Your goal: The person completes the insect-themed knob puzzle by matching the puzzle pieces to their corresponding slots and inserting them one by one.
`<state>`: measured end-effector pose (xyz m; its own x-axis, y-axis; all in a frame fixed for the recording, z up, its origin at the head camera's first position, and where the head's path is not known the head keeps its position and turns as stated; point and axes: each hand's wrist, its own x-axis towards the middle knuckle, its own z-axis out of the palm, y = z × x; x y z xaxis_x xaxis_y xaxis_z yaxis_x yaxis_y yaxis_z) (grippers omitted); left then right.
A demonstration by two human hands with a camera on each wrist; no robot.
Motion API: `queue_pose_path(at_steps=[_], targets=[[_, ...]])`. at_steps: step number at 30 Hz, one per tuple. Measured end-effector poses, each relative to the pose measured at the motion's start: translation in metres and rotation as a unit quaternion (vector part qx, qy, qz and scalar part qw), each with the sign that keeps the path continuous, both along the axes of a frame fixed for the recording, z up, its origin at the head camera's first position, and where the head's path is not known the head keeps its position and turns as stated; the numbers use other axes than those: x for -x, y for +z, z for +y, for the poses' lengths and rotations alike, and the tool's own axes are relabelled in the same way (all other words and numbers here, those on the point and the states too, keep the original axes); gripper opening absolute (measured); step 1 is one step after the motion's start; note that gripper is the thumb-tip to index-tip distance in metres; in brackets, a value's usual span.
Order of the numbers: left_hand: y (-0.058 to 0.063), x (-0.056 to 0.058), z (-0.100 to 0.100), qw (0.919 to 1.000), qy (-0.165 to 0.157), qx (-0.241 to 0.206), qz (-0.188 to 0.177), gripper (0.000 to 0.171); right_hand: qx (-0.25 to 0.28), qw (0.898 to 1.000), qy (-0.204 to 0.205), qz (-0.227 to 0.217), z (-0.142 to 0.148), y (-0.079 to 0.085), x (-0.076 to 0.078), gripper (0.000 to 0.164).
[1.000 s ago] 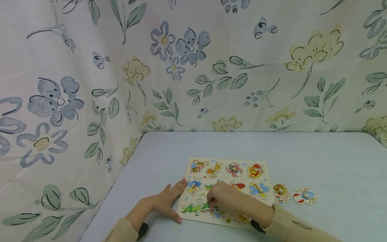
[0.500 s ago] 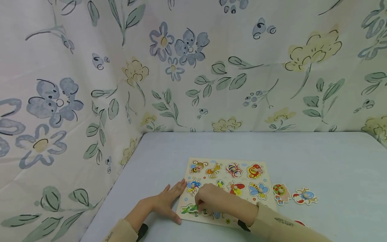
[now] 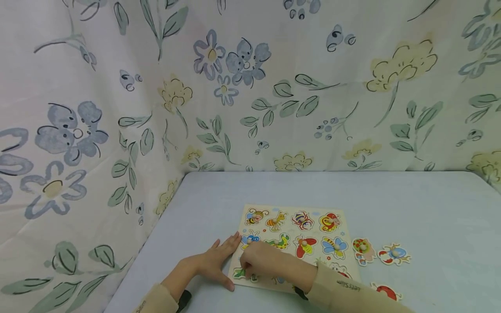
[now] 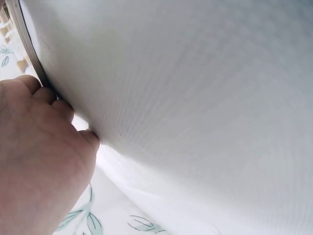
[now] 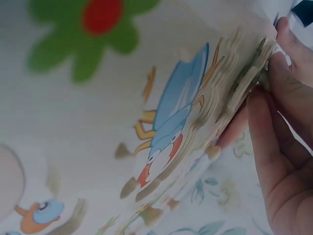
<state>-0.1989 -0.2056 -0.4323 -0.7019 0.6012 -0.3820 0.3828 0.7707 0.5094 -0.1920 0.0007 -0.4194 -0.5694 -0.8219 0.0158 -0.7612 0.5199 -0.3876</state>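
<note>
A wooden peg puzzle board point(image 3: 316, 229) with insect pictures lies on the table. My right hand point(image 3: 264, 258) is over its lower left corner, thumb and fingertips pinching the small knob of a green grasshopper puzzle piece point(image 3: 239, 274). The hand covers most of that piece in the head view; the right wrist view shows the piece point(image 5: 244, 81) edge-on, close over the board beside a blue beetle picture point(image 5: 171, 107). My left hand point(image 3: 213, 263) rests at the board's left edge, fingers spread, thumb by the near corner. From the left wrist, its fingertips point(image 4: 63, 110) touch the board's side.
Right of the board lie loose knobbed pieces: a green-and-red snail-like one point(image 3: 364, 251), a blue beetle point(image 3: 394, 253) and a red ladybug point(image 3: 386, 291). On the board sit several pieces, among them a caterpillar point(image 3: 278, 241) and a spider point(image 3: 302, 220). A floral curtain point(image 3: 250, 130) hangs behind the table.
My right hand has moved left with the grasshopper piece, onto the grasshopper picture at the board's lower left. The caterpillar and red-winged insect have come into view. The left hand has stayed put.
</note>
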Motion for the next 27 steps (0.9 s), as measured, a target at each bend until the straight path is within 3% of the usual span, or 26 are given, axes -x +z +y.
queue_pose_path(at_steps=[9, 18, 27], targets=[[-0.0006, -0.0001, -0.0002, 1.0, 0.003, 0.0, 0.002, 0.123, -0.003, 1.0, 0.001, 0.021, -0.0039, -0.0014, 0.001, 0.007], [-0.0008, 0.0005, 0.0001, 1.0, 0.003, 0.003, -0.001, 0.122, -0.012, 1.0, -0.014, 0.013, -0.0042, -0.0001, -0.0013, 0.008], [0.0002, -0.0003, 0.0004, 1.0, 0.003, 0.009, 0.0, 0.122, 0.003, 0.999, -0.022, -0.03, 0.0037, -0.001, -0.0048, 0.011]])
